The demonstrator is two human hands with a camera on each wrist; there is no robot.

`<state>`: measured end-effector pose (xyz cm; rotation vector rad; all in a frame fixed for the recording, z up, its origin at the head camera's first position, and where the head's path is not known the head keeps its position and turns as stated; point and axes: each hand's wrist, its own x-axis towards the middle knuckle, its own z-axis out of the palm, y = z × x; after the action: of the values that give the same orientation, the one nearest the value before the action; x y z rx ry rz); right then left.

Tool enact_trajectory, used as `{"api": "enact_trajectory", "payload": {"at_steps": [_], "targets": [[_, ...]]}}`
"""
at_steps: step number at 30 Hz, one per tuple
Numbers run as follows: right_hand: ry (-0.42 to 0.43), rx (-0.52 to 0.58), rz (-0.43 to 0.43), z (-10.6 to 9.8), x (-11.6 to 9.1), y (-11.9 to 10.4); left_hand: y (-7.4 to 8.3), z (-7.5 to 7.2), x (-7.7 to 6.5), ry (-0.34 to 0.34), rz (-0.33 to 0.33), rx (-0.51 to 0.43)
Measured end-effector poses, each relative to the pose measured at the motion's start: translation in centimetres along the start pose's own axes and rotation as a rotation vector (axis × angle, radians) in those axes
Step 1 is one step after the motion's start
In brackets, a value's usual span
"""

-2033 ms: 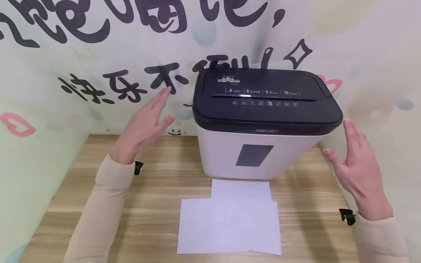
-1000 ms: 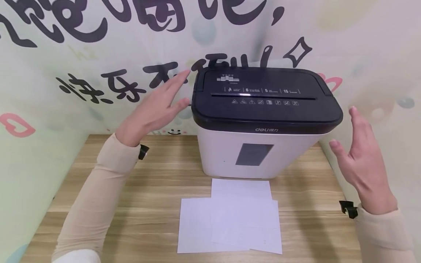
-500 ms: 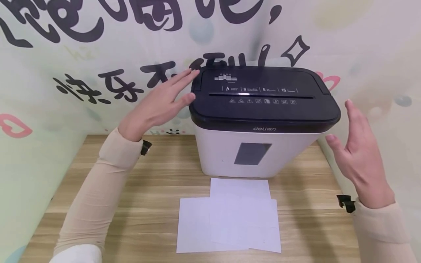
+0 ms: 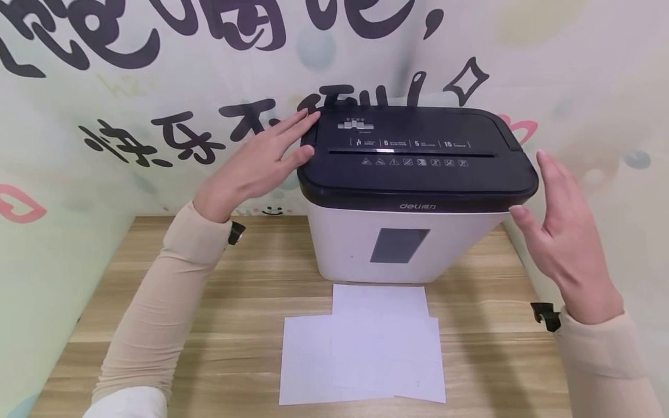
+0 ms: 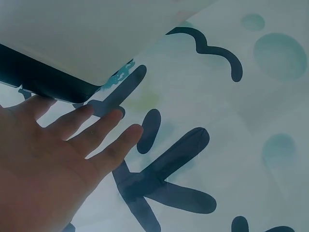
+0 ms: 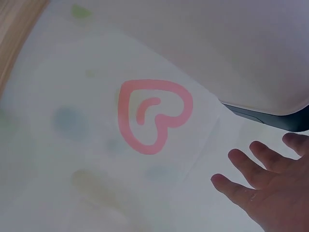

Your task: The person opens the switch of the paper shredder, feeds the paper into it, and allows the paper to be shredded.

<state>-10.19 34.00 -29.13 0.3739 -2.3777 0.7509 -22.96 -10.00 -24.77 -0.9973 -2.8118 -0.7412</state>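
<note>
In the head view a paper shredder (image 4: 345, 244) stands upright on the wooden table, with a white bin, a dark window and a black lid (image 4: 418, 177) that has a long slot. My left hand (image 4: 251, 168) is at the lid's left end, fingers straight and fingertips right at its edge. The left wrist view has those fingers (image 5: 101, 128) spread beneath the dark rim. Beside the lid's right end is my right hand (image 4: 569, 249), fingers extended and thumb apart. In the right wrist view its fingers (image 6: 256, 169) are spread close to the dark rim.
Several white paper sheets (image 4: 387, 348) lie overlapping on the table (image 4: 235, 337) in front of the shredder. A wall (image 4: 209, 75) with black lettering rises right behind it, and a side wall (image 4: 632, 203) stands close on the right.
My left hand has moved right and up to the lid's left edge. My right hand has risen, then shifted left toward the lid's right end. The shredder and sheets stay in place.
</note>
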Motion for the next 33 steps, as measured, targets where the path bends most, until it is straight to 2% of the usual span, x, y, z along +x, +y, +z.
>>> {"api": "enact_trajectory", "payload": {"at_steps": [15, 33], "targets": [[-0.008, 0.019, -0.021, 0.5, 1.5, -0.6, 0.0, -0.4, 1.0, -0.068, -0.010, -0.030], [-0.102, 0.081, 0.117, 0.2, 2.3, -1.0, -0.1, -0.4, 3.0, -0.108, -0.006, -0.062]]}}
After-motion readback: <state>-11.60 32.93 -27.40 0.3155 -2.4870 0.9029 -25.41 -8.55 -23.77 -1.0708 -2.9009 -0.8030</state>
